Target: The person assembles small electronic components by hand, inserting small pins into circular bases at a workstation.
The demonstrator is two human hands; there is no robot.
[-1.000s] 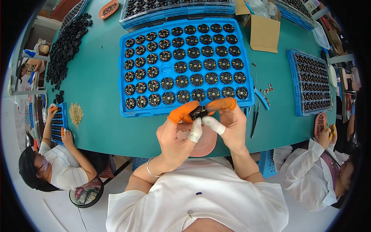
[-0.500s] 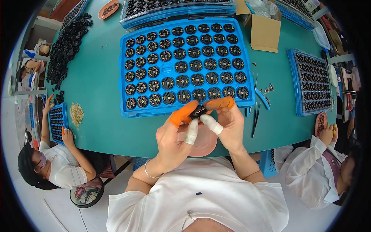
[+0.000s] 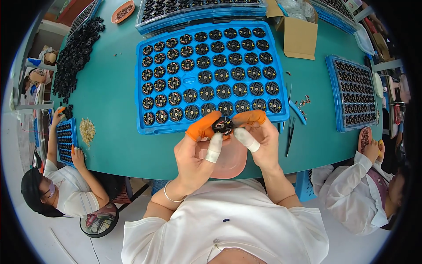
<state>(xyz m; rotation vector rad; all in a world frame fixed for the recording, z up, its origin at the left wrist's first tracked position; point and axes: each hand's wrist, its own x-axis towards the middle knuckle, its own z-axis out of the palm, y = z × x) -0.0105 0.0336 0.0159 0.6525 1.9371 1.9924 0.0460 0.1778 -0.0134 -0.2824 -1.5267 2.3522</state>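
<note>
A small round black part with wires [image 3: 223, 126] is held up between both my hands, just in front of the blue tray [image 3: 140, 115]. My left hand [image 3: 196, 152] pinches it from the left, with orange and white finger covers on its fingers. From the other side, my right hand [image 3: 260, 140] grips it with similarly covered fingertips. Rows of similar round black parts fill the tray's round pockets, and one pocket [image 3: 189, 81] near the middle shows bare blue. Below my hands sits a pink translucent dish [image 3: 233, 163], partly hidden by them.
Tweezers [image 3: 290, 136] and blue-handled pliers [image 3: 298, 113] lie right of the tray, near small scattered parts [image 3: 304, 101]. An open cardboard box [image 3: 300, 38] and stacked trays [image 3: 202, 17] stand behind. A black heap [image 3: 79, 55] lies far left. People work at both sides.
The black part has turned between my fingers, so its round face shows more now. My left hand has shifted slightly left and down.
</note>
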